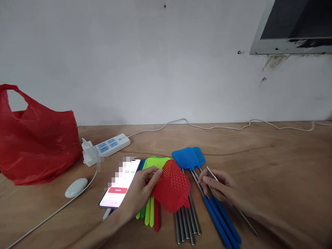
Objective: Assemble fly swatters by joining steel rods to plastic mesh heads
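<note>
Since the tabletop beneath my fingers is crowded, I, working remotely, could knock the blue swatters beside my right fingers by sweeping wide, or nudge the phone near my left fingers by drifting outward. Those pinch the red mesh head by its edge; too light a pinch may drop it. My right fingers, nearly closed, hold a thin metal rod that could slide loose if they slacken.
</note>
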{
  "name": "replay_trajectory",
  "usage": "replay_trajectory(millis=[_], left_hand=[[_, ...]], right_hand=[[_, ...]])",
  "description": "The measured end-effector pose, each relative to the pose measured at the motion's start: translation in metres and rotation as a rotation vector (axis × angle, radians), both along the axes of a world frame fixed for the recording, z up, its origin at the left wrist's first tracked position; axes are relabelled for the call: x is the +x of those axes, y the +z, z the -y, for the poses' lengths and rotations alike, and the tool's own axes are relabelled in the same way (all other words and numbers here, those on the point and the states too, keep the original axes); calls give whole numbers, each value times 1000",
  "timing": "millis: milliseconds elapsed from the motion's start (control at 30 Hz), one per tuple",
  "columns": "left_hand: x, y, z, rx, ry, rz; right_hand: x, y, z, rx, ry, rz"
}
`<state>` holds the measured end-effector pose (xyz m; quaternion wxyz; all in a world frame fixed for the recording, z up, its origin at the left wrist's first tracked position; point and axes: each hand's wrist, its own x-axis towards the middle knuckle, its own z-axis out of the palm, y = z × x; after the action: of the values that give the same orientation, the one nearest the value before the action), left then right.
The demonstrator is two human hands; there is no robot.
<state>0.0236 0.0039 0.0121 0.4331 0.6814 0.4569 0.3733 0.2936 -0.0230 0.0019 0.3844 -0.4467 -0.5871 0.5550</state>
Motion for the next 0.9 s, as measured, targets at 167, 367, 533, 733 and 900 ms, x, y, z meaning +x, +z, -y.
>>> replay_trajectory(millis=[167,367,533,733,900], left_hand=[[7,0,8,-62,-83,-28],[7,0,11,-106,-61,0],[5,2,14,-160,30,84],[10,3,15,-205,-63,222],[4,4,5,-134,-3,209]], right_hand=[[5,8,5,-180,171,-115],[9,2,6,-318,331,-180],[8,2,3,-228,144,-279],[6,3,8,-238,178,-280],[0,11,8,-260,127,-314]])
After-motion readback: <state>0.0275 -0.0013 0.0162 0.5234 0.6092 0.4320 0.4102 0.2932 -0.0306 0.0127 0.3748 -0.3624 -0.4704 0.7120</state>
